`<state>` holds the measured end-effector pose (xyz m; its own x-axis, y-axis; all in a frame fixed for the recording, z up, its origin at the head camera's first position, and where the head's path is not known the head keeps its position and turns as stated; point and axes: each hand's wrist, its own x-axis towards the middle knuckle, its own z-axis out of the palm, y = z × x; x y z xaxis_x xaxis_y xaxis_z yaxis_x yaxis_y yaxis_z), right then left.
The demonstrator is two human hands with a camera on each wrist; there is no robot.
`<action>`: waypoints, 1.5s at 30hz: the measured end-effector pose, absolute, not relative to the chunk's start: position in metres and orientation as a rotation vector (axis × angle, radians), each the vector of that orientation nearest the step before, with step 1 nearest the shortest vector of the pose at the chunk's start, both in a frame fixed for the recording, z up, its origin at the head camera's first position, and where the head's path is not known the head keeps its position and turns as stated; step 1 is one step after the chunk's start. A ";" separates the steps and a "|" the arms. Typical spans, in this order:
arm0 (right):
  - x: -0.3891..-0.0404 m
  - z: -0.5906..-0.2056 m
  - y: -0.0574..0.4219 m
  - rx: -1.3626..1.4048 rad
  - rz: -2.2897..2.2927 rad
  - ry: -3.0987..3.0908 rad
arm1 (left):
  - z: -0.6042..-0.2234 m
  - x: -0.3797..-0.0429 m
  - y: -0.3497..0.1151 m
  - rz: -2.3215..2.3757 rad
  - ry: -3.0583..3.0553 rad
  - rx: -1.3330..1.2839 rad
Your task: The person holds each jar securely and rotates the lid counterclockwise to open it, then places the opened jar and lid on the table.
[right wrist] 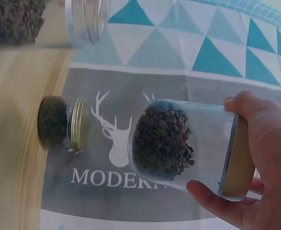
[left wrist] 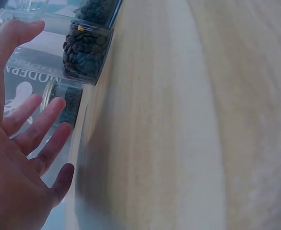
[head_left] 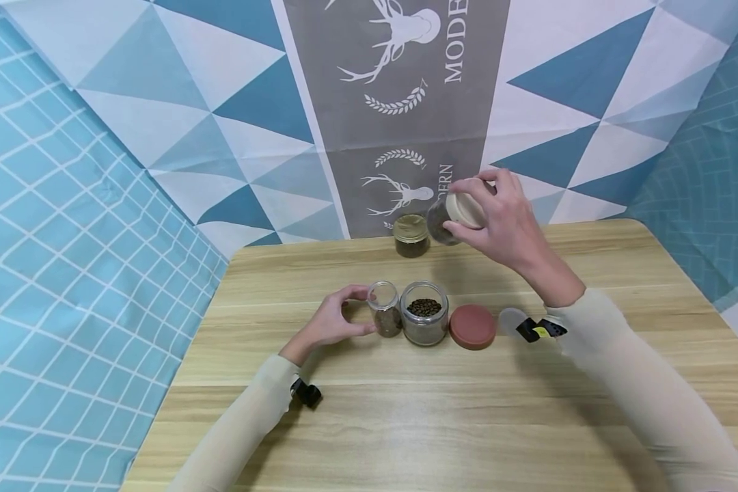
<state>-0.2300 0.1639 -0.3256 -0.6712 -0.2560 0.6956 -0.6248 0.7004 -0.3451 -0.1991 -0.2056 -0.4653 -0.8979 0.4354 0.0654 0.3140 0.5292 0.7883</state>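
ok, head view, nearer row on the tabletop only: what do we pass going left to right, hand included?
Left hand → narrow open jar → wider open jar → red lid → pale translucent disc.

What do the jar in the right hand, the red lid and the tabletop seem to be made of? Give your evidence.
Jar in the right hand: smooth, clear glass or hard plastic; dark contents show through its wall.
Red lid: probably matte plastic, possibly silicone; evenly coloured, little shine.
Tabletop: wood or wood-look laminate, satin finish; streaky grain, soft sheen.
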 end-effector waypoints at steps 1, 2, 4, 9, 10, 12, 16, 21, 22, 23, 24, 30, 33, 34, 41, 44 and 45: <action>-0.228 -0.326 0.163 0.676 0.766 -2.271 | -0.465 -0.199 -0.205 1.307 2.623 0.639; -0.225 -0.327 0.162 0.684 0.764 -2.262 | -0.466 -0.199 -0.205 1.308 2.622 0.636; -0.221 -0.327 0.159 0.697 0.761 -2.251 | -0.467 -0.199 -0.205 1.322 2.615 0.632; -0.207 -0.329 0.154 0.735 0.756 -2.228 | -0.468 -0.198 -0.205 1.341 2.603 0.623; -0.203 -0.329 0.152 0.743 0.755 -2.220 | -0.468 -0.198 -0.205 1.337 2.604 0.623; -0.198 -0.331 0.150 0.761 0.758 -2.202 | -0.469 -0.198 -0.205 1.327 2.612 0.629; -0.189 -0.333 0.148 0.786 0.765 -2.192 | -0.469 -0.198 -0.205 1.326 2.614 0.629; -0.182 -0.334 0.146 0.796 0.772 -2.196 | -0.468 -0.198 -0.207 1.320 2.620 0.618; -0.182 -0.334 0.146 0.796 0.772 -2.196 | -0.467 -0.198 -0.207 1.313 2.624 0.616; -0.182 -0.334 0.146 0.798 0.774 -2.196 | -0.465 -0.198 -0.207 1.304 2.630 0.617; -0.181 -0.334 0.146 0.799 0.775 -2.196 | -0.464 -0.198 -0.207 1.297 2.635 0.620; -0.180 -0.336 0.148 0.813 0.765 -2.185 | -0.443 -0.202 -0.211 1.260 2.660 0.670; -0.180 -0.336 0.149 0.828 0.758 -2.176 | -0.428 -0.204 -0.214 1.257 2.669 0.689; -0.180 -0.336 0.149 0.832 0.757 -2.174 | -0.423 -0.205 -0.215 1.254 2.675 0.694; -0.179 -0.337 0.149 0.838 0.770 -2.161 | -0.391 -0.212 -0.213 1.157 2.742 0.772; -0.178 -0.338 0.148 0.834 0.790 -2.163 | -0.379 -0.213 -0.208 1.118 2.759 0.822; -0.178 -0.338 0.147 0.832 0.797 -2.164 | -0.375 -0.214 -0.207 1.107 2.764 0.837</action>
<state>-0.1777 0.1472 -0.3380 -0.5670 -0.3238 0.7574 -0.7377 0.6087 -0.2920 -0.2135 -0.2066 -0.3754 -0.8525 0.5005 0.1505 0.4660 0.5975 0.6525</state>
